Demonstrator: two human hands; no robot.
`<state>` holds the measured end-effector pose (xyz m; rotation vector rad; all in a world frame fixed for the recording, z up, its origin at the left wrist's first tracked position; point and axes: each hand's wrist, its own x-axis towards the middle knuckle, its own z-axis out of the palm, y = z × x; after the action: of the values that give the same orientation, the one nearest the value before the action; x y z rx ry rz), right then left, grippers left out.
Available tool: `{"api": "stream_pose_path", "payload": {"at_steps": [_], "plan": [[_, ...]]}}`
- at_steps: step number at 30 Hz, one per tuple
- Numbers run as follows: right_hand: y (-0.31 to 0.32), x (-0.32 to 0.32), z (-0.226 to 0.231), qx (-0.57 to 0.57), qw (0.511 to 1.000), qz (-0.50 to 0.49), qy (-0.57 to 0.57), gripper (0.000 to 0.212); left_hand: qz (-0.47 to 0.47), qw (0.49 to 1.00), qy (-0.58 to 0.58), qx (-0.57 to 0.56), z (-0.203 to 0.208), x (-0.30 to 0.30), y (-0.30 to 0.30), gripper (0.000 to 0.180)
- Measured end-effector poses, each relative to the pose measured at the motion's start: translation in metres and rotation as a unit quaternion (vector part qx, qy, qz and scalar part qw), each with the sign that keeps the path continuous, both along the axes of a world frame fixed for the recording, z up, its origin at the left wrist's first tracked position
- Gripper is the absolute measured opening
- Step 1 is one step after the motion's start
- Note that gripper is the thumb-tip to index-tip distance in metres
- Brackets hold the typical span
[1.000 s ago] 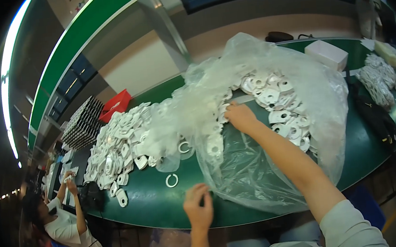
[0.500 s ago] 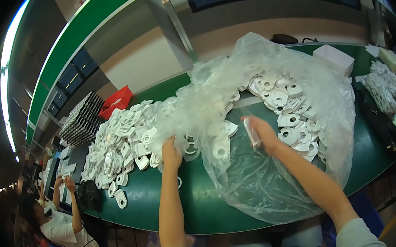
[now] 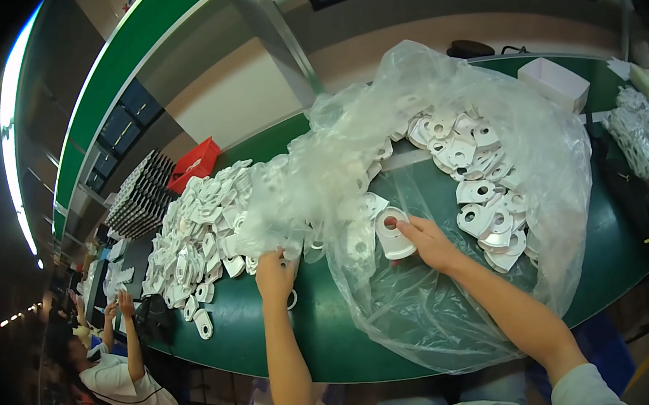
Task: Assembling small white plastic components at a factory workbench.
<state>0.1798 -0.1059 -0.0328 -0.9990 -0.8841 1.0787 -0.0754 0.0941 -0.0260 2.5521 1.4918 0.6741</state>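
My right hand (image 3: 427, 241) grips a flat white plastic part (image 3: 395, 235) with a rounded end and a round hole, thumb lying across its face. That part is held above a large clear plastic bag (image 3: 462, 337) spread over the bench. My left hand (image 3: 274, 276) is closed at the bag's left edge, its fingers curled; what they hold is partly hidden. Beside it a white ring (image 3: 292, 299) lies on the green surface. A heap of similar white parts (image 3: 199, 234) sits to the left, and more white parts (image 3: 483, 187) lie within the bag's folds at right.
Behind the left heap stand a red bin (image 3: 194, 166) and stacked dark trays (image 3: 139, 197). A white box (image 3: 554, 84) is at the back right, with bagged white pieces (image 3: 635, 137) and a black item (image 3: 630, 200) farther right. Another person (image 3: 126, 378) works at far left.
My right hand has moved slightly left and turned the white part from edge-on to face-up. My left hand has come down a little, nearer me.
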Motion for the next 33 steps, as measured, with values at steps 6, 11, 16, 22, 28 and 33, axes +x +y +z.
{"api": "stream_pose_path", "payload": {"at_steps": [6,11,16,22,28,33], "plan": [[-0.002,-0.03,-0.004,0.004,0.999,0.052,0.002,0.028,-0.058,0.978,-0.102,0.17,0.008,-0.031,-0.005,0.02],[-0.005,-0.024,-0.008,-0.05,0.997,0.05,-0.035,0.036,-0.029,0.872,-0.477,-0.103,0.026,-0.001,-0.042,0.018],[-0.002,-0.027,-0.01,-0.003,0.996,0.075,-0.049,0.043,-0.172,0.897,-0.363,-0.183,0.02,0.068,-0.113,0.015],[-0.007,-0.028,-0.002,-0.005,0.997,0.054,-0.059,0.04,-0.148,0.898,-0.386,-0.148,0.007,0.09,-0.133,0.014],[-0.01,-0.032,0.0,0.006,0.992,0.021,-0.121,0.034,-0.147,0.878,-0.426,-0.162,0.002,0.09,-0.133,0.016],[-0.009,-0.033,-0.001,0.003,0.994,0.006,-0.111,0.029,-0.152,0.833,-0.439,-0.3,0.0,0.082,-0.125,0.02]]}}
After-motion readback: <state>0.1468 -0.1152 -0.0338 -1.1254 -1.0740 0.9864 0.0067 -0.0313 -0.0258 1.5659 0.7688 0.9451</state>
